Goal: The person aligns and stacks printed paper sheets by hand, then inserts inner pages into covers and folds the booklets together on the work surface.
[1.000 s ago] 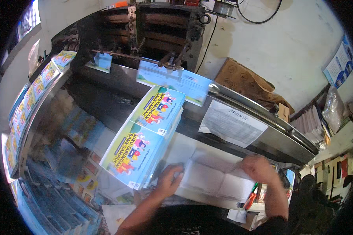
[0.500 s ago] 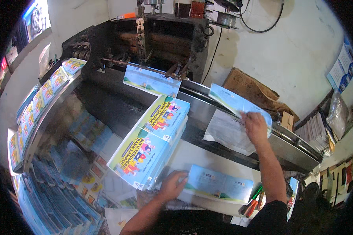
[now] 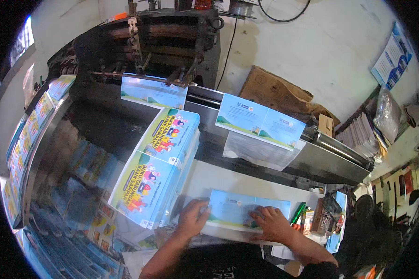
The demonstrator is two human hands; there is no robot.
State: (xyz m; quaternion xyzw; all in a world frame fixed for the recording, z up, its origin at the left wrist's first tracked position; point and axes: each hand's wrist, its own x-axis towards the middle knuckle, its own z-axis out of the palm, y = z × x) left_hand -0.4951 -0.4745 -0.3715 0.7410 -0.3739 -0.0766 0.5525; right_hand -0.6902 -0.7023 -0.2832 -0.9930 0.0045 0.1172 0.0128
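Note:
Low in front of me lies a blue printed booklet cover, spread flat on what appears to be a stack of the same covers. At its left edge my left hand rests with the thumb and fingers apart, touching the edge. On its right half my right hand presses down with spread fingers. A tall stack of yellow and blue booklets rises to the left. Another open blue cover hangs over the machine's rail beyond my hands, apart from them. One more blue cover sits farther left along that rail.
A dark metal machine stands at the back. More yellow booklets line a curved ledge at the left. A white paper sheet lies under the hanging cover. Green-handled tools and a small box are right of my right hand.
My right hand has let go of the blue cover, which now hangs over the rail, and has come down onto the flat cover. My left hand stays by its left edge. The view has shifted.

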